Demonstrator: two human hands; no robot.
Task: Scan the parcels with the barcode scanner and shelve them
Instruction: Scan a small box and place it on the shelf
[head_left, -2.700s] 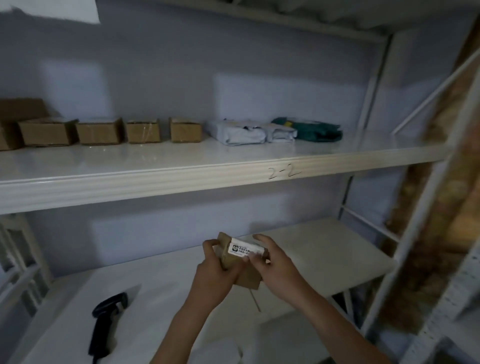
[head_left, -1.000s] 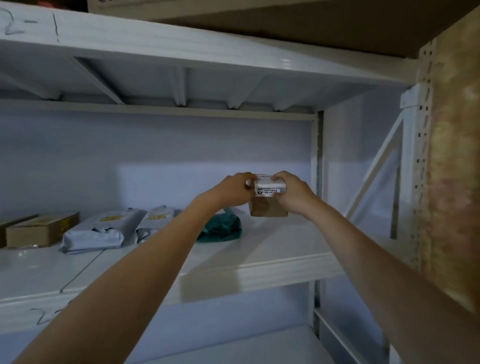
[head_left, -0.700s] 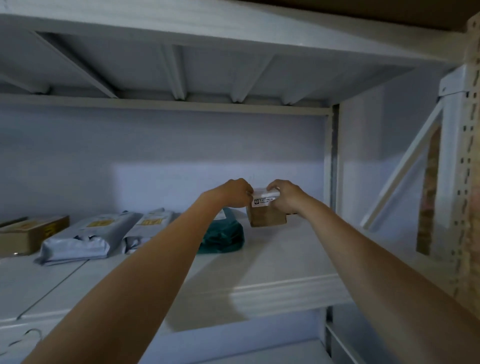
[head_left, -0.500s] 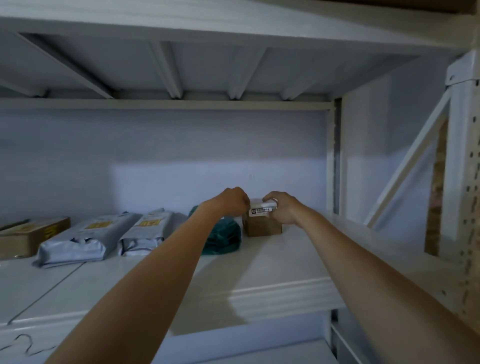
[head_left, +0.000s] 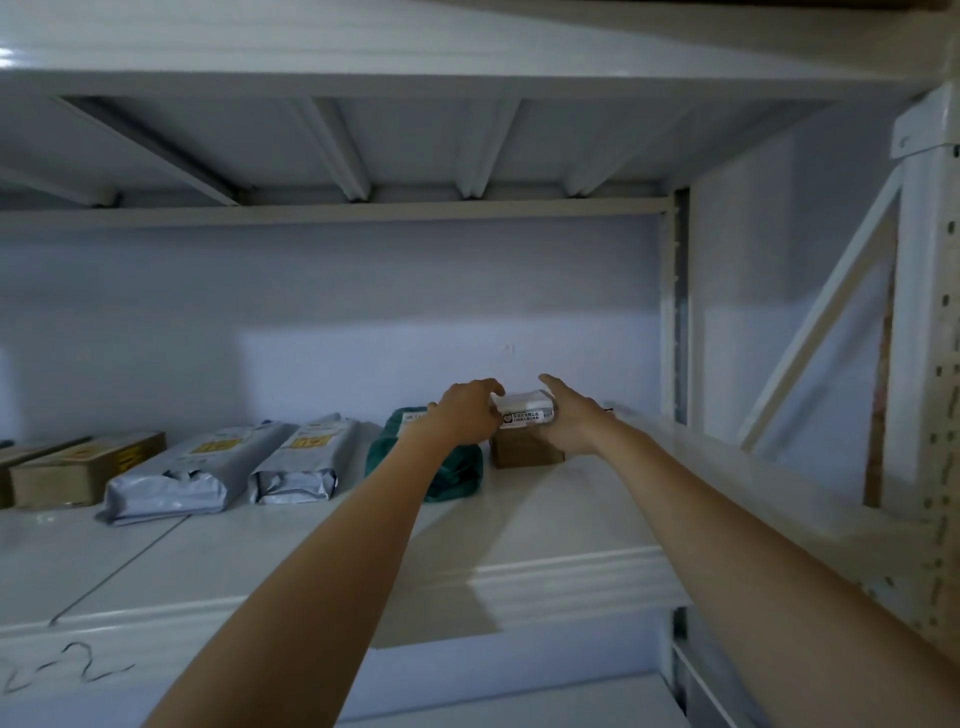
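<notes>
A: Box (head_left: 525, 448), the brown one with the white label (head_left: 523, 408) on top, sits on the shelf (head_left: 545, 514), back near the wall, about 1 o'clock from the middle of the view.

B: And the hands?

A: Left hand (head_left: 466, 413) is at the box's 9 o'clock, fingers curled over the top left edge of the label; it looks to be touching, though whether it truly grips I cannot tell. Right hand (head_left: 570, 418) is at the box's 3 o'clock, fingers fairly straight and laid along the right side, thumb pointing up toward the wall. It is loosely open against the box, not wrapped round it.

B: What lies beside it?

A: A green bag (head_left: 452, 467) just beside the box at its 9 o'clock, partly behind the left forearm. Further left, two grey bags (head_left: 218, 473) side by side with yellow labels, then a flat brown carton (head_left: 85, 467) at the left edge.

B: Anything on the shelf front?

A: A scrawled "2-2" mark (head_left: 67, 670) at 7 o'clock.
</notes>
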